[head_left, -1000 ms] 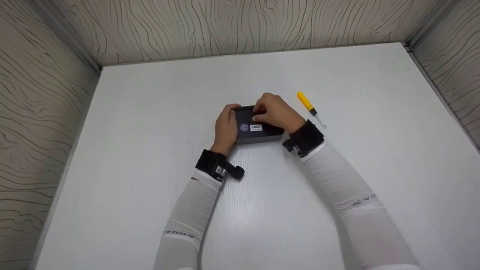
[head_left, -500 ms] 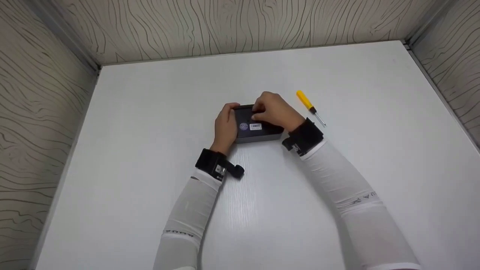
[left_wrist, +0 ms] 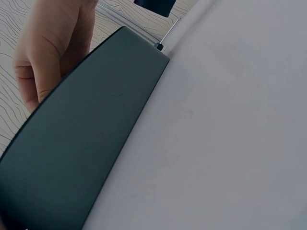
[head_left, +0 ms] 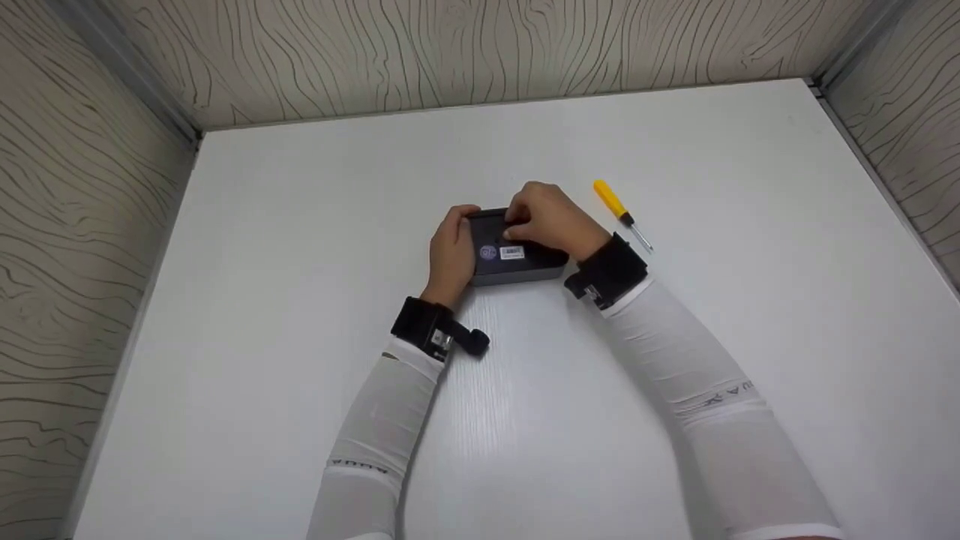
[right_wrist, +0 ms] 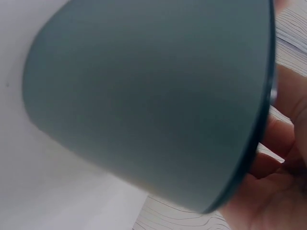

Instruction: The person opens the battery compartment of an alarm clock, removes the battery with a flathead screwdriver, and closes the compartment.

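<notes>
On the white table a dark box-shaped device [head_left: 525,264] lies with a labelled black face up. That face bears a round purple sticker and a white barcode label. My left hand [head_left: 452,253] grips its left end, the thumb along the near side of the edge and fingers over the far side. Above the face, my right hand [head_left: 556,223] has its fingers curled, thumb and fingertips close together near the far middle. Whatever may lie between them is hidden. In the right wrist view a small shiny spot [right_wrist: 274,90] shows at the device's edge, too blurred to identify.
A screwdriver [head_left: 611,201] with a yellow handle lies right of the right hand, its metal tip toward me. Wood-patterned panels [head_left: 480,56] stand behind and at both sides of the white table [head_left: 300,225]. Black cameras are strapped to both wrists.
Both hands and the device hold nearly the same place. The right fingers stay at the same spot on the black face. The screwdriver has not moved.
</notes>
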`<move>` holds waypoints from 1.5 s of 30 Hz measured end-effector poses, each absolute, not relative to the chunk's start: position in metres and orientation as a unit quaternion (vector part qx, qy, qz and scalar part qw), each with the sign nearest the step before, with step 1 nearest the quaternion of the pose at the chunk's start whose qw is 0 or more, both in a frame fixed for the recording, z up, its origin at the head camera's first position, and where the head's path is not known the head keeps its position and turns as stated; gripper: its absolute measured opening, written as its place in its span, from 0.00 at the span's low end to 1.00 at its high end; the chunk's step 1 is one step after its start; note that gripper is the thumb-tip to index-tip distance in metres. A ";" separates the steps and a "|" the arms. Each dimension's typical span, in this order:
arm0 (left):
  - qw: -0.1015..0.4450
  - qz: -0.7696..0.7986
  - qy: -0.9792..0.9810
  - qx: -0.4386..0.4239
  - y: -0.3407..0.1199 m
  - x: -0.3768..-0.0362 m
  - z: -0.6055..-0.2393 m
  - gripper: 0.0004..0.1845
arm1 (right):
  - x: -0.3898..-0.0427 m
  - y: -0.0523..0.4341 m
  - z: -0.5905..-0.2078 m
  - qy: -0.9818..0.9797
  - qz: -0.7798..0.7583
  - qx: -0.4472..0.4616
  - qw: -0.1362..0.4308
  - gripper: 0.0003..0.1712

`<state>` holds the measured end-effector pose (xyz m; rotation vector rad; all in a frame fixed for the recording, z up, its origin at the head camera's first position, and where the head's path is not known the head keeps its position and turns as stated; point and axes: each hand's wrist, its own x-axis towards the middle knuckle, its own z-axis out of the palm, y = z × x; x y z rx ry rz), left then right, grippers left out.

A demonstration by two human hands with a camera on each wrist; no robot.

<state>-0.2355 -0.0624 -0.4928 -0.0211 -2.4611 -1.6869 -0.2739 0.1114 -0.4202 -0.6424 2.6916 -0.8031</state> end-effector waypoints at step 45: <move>0.082 -0.555 -0.828 -0.012 -0.064 -0.236 -0.493 0.16 | -0.273 0.122 -0.432 0.893 -0.378 -0.224 0.095 0.11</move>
